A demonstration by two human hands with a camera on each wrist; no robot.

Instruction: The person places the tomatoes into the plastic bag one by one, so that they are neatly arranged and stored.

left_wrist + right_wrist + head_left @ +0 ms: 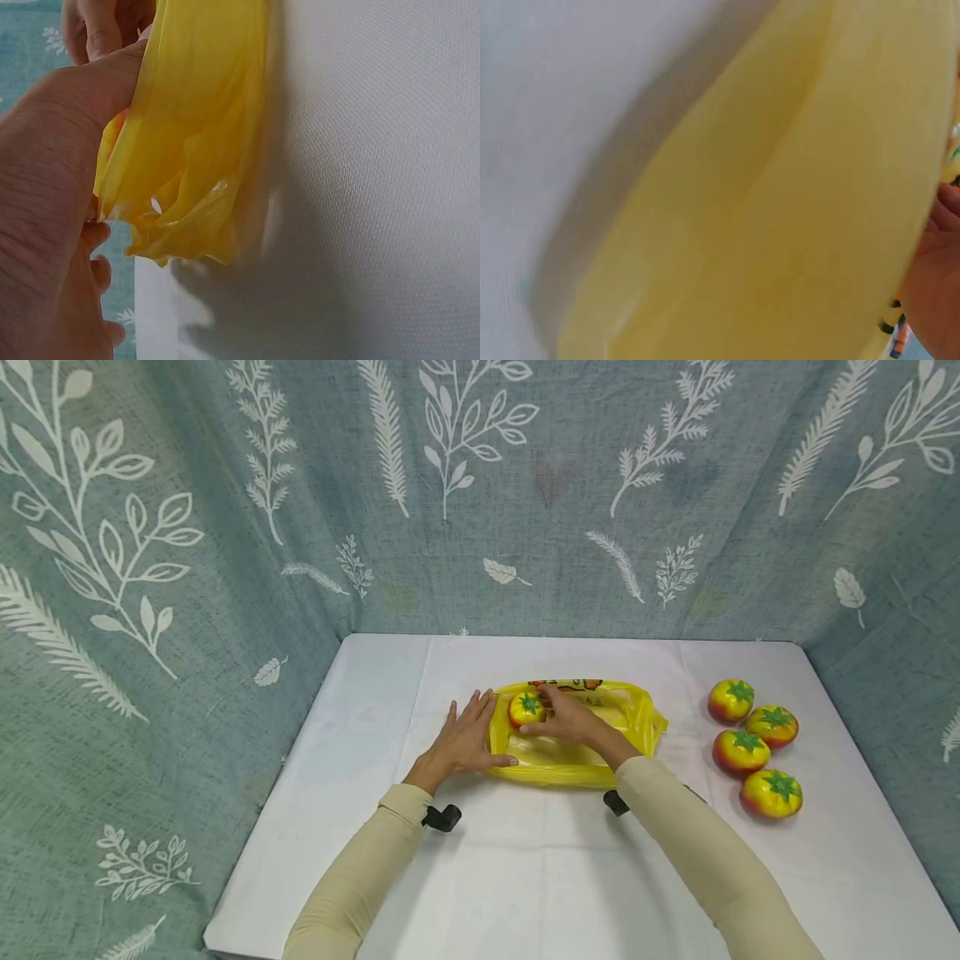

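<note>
A yellow plastic bag (573, 774) lies on the table with its mouth spread wide. Inside its left end sits a yellow-and-red tomato (526, 710) with a green star-shaped top. My left hand (468, 739) rests against the bag's left end, fingers extended and thumb along the front rim; the left wrist view shows that thumb in front of the yellow plastic (202, 112). Over the bag's opening, my right hand (570, 720) has its thumb and fingers spread at the tomato's right side. In the right wrist view, the bag's side (757, 210) covers most of the right hand (937, 262).
Several more yellow-and-red tomatoes (741, 752) stand in a group on the right of the white table (540, 860). Green leaf-patterned cloth (555, 552) hangs behind the table and along both sides. Dark printing (566, 683) shows on the bag's back rim.
</note>
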